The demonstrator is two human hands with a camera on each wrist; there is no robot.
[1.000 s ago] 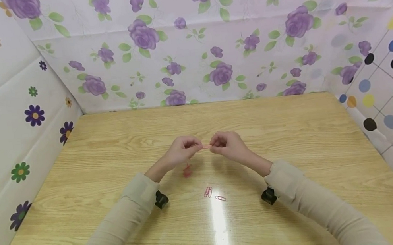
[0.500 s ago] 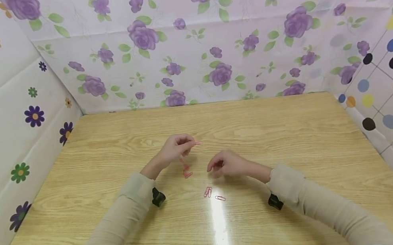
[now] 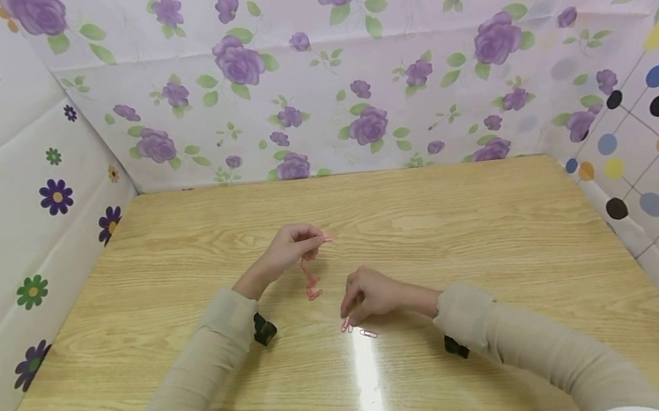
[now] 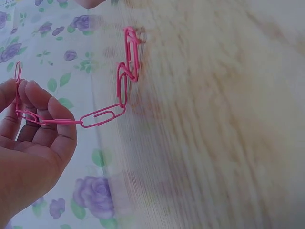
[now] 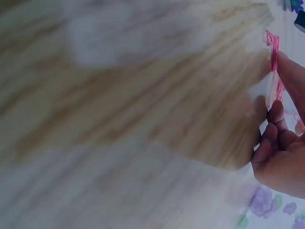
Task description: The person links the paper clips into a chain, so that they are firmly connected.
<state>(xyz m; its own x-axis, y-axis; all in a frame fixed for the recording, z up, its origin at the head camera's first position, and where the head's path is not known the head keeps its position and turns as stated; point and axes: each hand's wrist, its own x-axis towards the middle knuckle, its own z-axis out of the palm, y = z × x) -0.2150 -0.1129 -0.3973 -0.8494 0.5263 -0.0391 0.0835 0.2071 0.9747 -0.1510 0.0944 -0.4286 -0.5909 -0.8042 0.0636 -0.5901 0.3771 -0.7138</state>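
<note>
My left hand (image 3: 288, 249) pinches one end of a pink paper-clip chain (image 4: 123, 107) that trails down to the tabletop (image 3: 459, 232), well inside its edges. My right hand (image 3: 375, 292), thumb and fingertips slightly parted, is at two pink paper clips (image 3: 346, 325); a third paper clip (image 3: 369, 333) lies near, on the right-edge side.

Paper clips (image 3: 369, 333) on table (image 3: 457, 219), right of chain (image 3: 312, 281).

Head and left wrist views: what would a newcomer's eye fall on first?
Probably the pink paper-clip chain in the left wrist view, trailing from the left hand. In the head view, the right hand comes next, down by the loose pink clips on the table, then the purple-flowered backdrop beyond its far edge.
</note>
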